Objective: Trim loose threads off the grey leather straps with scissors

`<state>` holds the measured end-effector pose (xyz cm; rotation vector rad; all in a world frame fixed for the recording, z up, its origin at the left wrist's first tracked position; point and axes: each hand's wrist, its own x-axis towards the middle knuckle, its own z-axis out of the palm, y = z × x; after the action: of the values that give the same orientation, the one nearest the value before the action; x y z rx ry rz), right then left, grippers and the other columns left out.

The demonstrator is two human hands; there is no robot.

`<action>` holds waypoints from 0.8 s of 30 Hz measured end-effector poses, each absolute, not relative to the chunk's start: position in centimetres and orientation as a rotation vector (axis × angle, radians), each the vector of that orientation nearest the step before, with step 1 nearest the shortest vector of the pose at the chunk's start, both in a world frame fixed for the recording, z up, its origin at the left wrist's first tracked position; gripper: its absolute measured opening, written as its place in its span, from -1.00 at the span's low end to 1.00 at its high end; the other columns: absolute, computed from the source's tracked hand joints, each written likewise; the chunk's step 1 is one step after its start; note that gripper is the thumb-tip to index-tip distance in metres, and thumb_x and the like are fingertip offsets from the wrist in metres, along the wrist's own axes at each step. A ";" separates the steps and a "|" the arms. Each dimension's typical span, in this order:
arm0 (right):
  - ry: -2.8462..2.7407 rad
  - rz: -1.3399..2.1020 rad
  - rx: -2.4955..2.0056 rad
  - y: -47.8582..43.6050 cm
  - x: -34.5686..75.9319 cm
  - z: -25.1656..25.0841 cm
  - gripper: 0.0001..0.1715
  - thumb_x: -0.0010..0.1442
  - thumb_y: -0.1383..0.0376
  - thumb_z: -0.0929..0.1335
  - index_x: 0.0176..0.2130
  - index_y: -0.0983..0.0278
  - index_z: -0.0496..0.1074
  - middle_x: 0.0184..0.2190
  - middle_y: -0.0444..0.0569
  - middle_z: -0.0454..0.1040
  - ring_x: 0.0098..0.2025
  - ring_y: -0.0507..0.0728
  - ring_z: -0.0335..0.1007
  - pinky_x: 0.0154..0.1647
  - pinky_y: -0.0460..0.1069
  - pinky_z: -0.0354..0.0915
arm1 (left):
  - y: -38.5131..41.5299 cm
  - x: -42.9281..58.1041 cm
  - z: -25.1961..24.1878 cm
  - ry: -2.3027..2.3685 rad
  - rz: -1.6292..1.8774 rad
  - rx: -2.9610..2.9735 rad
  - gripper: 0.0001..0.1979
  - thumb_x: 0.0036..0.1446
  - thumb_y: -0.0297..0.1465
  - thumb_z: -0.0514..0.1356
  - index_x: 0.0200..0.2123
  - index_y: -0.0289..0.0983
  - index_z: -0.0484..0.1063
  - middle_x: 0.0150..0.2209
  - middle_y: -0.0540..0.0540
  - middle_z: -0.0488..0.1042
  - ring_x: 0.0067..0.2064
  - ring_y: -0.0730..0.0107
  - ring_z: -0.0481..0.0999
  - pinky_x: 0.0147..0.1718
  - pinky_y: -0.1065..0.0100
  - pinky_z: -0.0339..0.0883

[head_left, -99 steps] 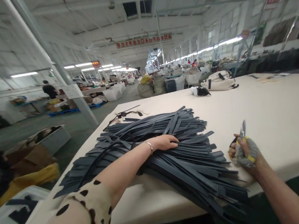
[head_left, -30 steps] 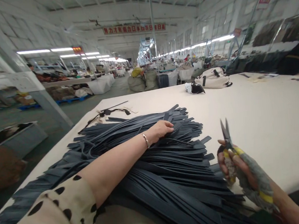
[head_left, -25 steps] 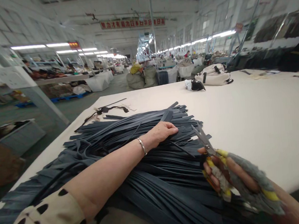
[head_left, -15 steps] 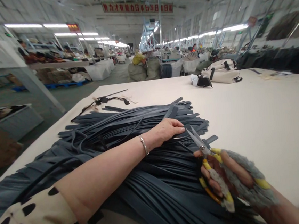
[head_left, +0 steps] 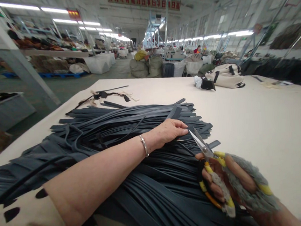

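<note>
A thick pile of dark blue-grey strips [head_left: 151,183] lies across the table, their ends fanned towards the right. My left hand [head_left: 171,129], with a bracelet on its wrist, pinches the end of one dark strip [head_left: 190,128] above the pile. Scissors [head_left: 201,144] with cloth- and tape-wrapped handles are in my right hand [head_left: 217,181], fingers through the loops. Their blades stand slightly apart at the strip's end, just right of my left fingertips. Whether the blades touch the strip I cannot tell.
The pale tabletop [head_left: 260,131] extends to the right. Black and beige scraps [head_left: 104,95] lie at its far left, and a beige bag [head_left: 225,76] with black straps at the far right. Beyond stand stuffed sacks [head_left: 139,68]; a metal post [head_left: 30,67] rises on the left.
My view has shifted slightly. The scissor blades have come a little nearer the strip's end at my left fingertips; both hands keep their holds.
</note>
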<state>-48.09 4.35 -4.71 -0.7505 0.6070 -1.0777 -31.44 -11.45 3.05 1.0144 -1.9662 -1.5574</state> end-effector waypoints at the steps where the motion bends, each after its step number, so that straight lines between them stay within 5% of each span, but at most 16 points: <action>1: 0.619 -1.080 -0.741 4.3 -48.1 -4.6 -0.43 0.21 -0.15 0.22 0.05 0.10 0.36 -0.38 -0.03 0.38 -0.59 -0.01 0.25 -0.59 -0.09 0.22 | -11.4 -31.4 3.1 -1.961 -1.563 1.014 -0.92 -0.01 -0.47 0.24 -0.40 -0.38 0.48 -0.53 0.06 0.37 -0.49 0.56 0.24 -0.41 0.41 0.10; 24: 0.648 -1.133 -0.759 3.8 -47.9 -5.4 -0.41 0.16 -0.16 0.26 0.05 0.08 0.35 -0.41 -0.05 0.33 -0.60 -0.01 0.12 -0.61 -0.06 0.13 | -11.6 -31.0 3.4 -1.943 -1.671 0.966 -0.91 -0.08 -0.43 0.26 -0.49 -0.36 0.47 -0.56 0.05 0.37 -0.49 0.56 0.25 -0.40 0.41 0.10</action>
<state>-47.86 3.76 -5.43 -0.7587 0.6477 -1.1329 -31.02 -11.65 3.40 0.9658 -1.9434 -1.6709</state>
